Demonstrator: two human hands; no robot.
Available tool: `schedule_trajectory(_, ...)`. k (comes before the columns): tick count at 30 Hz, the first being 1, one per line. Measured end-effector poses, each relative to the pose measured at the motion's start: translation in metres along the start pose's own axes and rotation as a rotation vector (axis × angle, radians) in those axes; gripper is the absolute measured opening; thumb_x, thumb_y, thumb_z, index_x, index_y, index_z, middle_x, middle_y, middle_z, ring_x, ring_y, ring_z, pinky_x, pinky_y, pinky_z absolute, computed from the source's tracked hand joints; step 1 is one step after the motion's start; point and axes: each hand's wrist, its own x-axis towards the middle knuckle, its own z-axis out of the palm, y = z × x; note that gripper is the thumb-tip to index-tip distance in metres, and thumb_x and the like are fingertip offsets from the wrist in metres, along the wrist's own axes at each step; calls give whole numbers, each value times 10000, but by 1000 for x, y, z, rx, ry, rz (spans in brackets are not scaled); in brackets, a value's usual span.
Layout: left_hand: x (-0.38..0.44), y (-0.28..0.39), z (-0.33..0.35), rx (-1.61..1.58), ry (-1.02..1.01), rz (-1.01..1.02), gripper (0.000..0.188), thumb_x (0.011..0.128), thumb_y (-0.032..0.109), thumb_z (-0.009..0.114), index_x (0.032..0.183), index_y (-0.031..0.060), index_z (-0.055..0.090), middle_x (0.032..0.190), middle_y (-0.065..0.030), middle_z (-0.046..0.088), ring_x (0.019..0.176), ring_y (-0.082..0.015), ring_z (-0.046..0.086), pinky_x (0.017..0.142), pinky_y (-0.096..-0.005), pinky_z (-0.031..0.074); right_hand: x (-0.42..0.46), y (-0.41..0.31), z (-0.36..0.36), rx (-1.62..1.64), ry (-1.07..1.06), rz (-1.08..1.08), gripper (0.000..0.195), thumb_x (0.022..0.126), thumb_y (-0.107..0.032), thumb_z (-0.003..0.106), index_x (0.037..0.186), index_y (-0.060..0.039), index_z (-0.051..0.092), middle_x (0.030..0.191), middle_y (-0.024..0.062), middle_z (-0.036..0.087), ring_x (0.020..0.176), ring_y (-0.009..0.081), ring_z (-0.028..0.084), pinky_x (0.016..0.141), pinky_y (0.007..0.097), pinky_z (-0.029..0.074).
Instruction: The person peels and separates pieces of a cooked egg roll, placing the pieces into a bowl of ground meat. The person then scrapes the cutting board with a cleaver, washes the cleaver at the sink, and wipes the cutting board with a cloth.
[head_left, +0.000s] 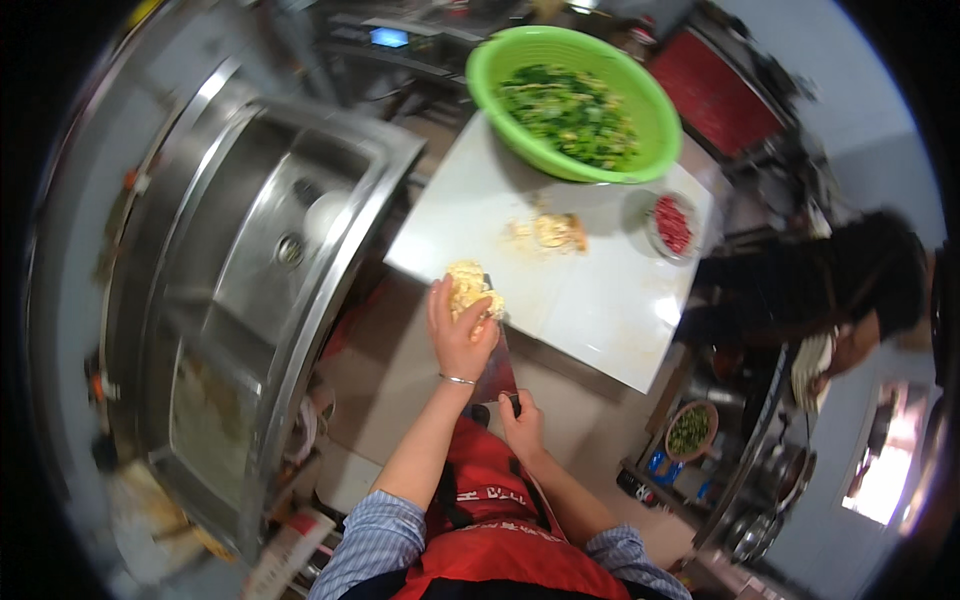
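My left hand (461, 337) is spread over a heap of pale yellow chopped food (469, 289), holding it against the blade of a cleaver (499, 371) just off the near edge of the white table (600, 300). The cleaver's dark handle is gripped in my right hand (523, 424), lower down by the red apron. More of the yellow food (556, 231) lies in a small pile on the tabletop. At the table's far end is a large green plastic basin (660, 146) with chopped green vegetables (570, 116). A clear bowl of red pieces (673, 225) sits at the right edge.
A stainless steel sink (300, 330) runs along the left. Someone in dark clothes (840, 274) stands to the right, holding pale, layered items. Below that person, a shelf holds a pink bowl of chopped greens (690, 431) and metal pans (754, 529).
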Motion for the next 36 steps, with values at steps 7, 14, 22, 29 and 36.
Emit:
schedule_trajectory(7,-131,-56,-81,130,191,-306,265,630,66,674,890,114,680,1345,-161,362,1255,-372,308,1026,-437,285,-84,51,39,-131,-358,-52,212,855,-200,593,812,-2,530,596,107,565,518,134,511,500,296,426)
schedule_trajectory(14,-268,-137,-153,265,366,-574,263,642,53,672,903,85,679,1333,-163,367,1211,-361,365,996,-422,317,-152,79,104,-383,-729,-87,251,835,-234,586,849,5,509,671,236,587,639,401,593,529,456,461)
schedule_trajectory(22,-355,-304,-203,435,425,-775,262,694,129,629,938,42,668,1266,-174,448,1131,-320,461,991,-407,329,-172,135,267,-545,-939,-188,310,844,-272,557,860,33,504,703,272,581,671,440,574,585,496,470)
schedule_trajectory(29,-380,-465,-271,595,-25,-1108,173,773,137,581,906,36,629,973,-120,593,875,-225,559,793,-339,425,-158,151,439,-462,-970,-426,301,857,-254,527,933,37,505,724,277,587,721,438,580,656,483,472)
schedule_trajectory(36,-426,-550,-297,446,-45,-1309,147,811,155,555,905,56,611,907,-89,591,777,-186,543,679,-299,406,-148,197,485,-230,-764,-695,302,853,-247,528,934,44,515,731,265,594,725,430,583,657,467,476)
